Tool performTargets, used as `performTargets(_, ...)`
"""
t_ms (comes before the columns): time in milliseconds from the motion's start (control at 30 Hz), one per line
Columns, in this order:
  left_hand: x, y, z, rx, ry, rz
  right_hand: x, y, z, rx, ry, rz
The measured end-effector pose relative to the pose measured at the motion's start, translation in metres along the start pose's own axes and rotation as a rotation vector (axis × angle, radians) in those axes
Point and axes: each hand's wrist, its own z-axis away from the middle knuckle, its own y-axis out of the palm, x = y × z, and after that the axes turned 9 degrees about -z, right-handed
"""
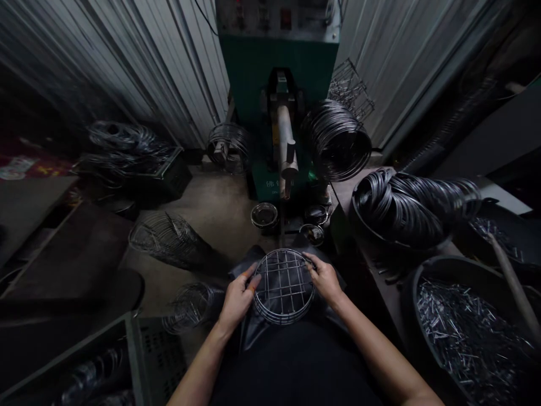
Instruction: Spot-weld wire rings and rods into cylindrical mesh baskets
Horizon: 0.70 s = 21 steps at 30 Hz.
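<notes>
A round wire basket with a grid bottom rests on my lap, over a dark apron. My left hand grips its left rim, fingers curled, with orange tape on one fingertip. My right hand holds the right rim, fingers closed on the wire. Straight ahead stands a green welding machine with a horizontal arm that points toward me.
Wire rings fill a tub at right. Nearer, a black tub holds short metal rods. Coiled rings hang beside the machine. Finished wire baskets lie on the floor at left. Small round tins sit below the arm.
</notes>
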Motion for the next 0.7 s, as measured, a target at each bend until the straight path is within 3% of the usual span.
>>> performTargets(233, 0.01, 0.004, -0.005, 0.039, 0.003, -0.053, -0.004, -0.006, 0.001, 0.084, 0.026, -0.108)
performTargets(400, 0.014, -0.003, 0.001, 0.158, 0.09, -0.108, -0.002, -0.015, 0.006, 0.151, 0.116, -0.289)
performTargets(533, 0.01, -0.01, 0.009, 0.262, 0.108, -0.28, -0.003, -0.019, 0.009, 0.165, 0.169, -0.348)
performTargets(700, 0.001, -0.008, 0.017, 0.26, 0.12, -0.538, -0.007, -0.018, 0.007, 0.165, 0.207, -0.351)
